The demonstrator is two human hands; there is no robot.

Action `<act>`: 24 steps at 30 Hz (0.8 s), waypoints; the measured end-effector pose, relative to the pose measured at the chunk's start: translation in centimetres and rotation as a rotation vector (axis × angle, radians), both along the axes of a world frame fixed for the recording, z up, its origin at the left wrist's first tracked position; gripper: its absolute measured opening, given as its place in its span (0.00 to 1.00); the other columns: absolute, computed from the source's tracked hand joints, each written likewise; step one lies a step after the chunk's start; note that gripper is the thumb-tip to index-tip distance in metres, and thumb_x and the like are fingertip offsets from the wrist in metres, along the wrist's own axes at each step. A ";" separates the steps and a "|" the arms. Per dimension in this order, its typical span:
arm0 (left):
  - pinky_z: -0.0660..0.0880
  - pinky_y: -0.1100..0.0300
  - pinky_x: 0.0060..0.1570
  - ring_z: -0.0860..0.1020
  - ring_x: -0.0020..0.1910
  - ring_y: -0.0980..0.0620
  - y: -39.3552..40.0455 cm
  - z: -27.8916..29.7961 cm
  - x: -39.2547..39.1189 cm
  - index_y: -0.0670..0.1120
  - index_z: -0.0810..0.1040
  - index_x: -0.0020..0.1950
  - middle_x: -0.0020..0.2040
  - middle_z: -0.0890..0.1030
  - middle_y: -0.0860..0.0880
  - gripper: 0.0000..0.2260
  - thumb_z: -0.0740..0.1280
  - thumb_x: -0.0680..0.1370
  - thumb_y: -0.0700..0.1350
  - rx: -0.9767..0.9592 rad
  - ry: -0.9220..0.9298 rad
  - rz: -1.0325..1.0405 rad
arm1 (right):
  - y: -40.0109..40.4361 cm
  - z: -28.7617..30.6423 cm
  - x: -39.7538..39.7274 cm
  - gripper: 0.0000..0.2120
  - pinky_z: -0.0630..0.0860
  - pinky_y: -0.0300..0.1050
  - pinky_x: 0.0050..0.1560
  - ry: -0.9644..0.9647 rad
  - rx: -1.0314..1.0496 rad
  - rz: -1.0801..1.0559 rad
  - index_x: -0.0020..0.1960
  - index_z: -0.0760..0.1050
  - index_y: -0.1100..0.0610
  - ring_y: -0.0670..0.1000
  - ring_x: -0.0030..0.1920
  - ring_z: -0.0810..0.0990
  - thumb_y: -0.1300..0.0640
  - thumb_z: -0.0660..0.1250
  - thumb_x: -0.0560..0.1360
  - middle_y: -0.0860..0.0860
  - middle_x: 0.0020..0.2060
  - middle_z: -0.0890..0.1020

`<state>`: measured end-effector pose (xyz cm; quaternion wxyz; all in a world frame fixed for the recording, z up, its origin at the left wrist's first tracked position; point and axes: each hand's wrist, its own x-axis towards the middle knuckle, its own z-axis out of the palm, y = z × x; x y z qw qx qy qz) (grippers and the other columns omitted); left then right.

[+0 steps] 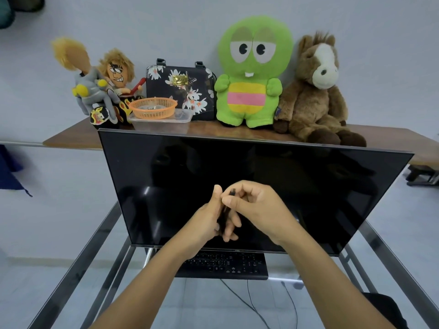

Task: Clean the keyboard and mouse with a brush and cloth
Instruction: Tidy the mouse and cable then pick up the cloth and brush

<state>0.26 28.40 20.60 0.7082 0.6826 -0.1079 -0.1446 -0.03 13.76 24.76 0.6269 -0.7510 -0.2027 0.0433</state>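
While both hands pinch the brush, each grip closed, keyboard lies below.

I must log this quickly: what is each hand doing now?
Left hand: fingers curled around the lower part of a thin black brush.
Right hand: pinches the brush's top end.

Black keyboard flat on glass desk, partly under monitor; slim black brush upright between hands.
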 end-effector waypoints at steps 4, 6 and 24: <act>0.77 0.47 0.47 0.72 0.26 0.48 0.1 0.6 -0.3 0.37 0.78 0.40 0.26 0.70 0.42 0.41 0.42 0.74 0.71 -0.170 0.120 -0.189 | 0.0 -0.2 0.9 0.03 0.77 0.43 0.44 -0.062 -0.049 -0.107 0.48 0.81 0.56 0.49 0.35 0.76 0.59 0.72 0.74 0.47 0.36 0.79; 0.77 0.49 0.44 0.70 0.25 0.48 0.5 1.1 -0.4 0.36 0.76 0.36 0.24 0.68 0.44 0.41 0.41 0.75 0.70 -0.199 0.167 -0.272 | -0.4 -0.6 1.2 0.05 0.77 0.47 0.52 -0.028 -0.086 -0.077 0.49 0.81 0.55 0.55 0.42 0.76 0.56 0.72 0.75 0.51 0.42 0.82; 0.79 0.57 0.49 0.72 0.32 0.54 1.5 1.0 -0.3 0.42 0.78 0.56 0.32 0.72 0.52 0.12 0.65 0.79 0.50 -0.030 -0.119 0.110 | 0.0 -2.2 1.6 0.07 0.72 0.51 0.46 0.226 0.193 -0.183 0.47 0.76 0.58 0.56 0.40 0.72 0.54 0.66 0.79 0.58 0.38 0.76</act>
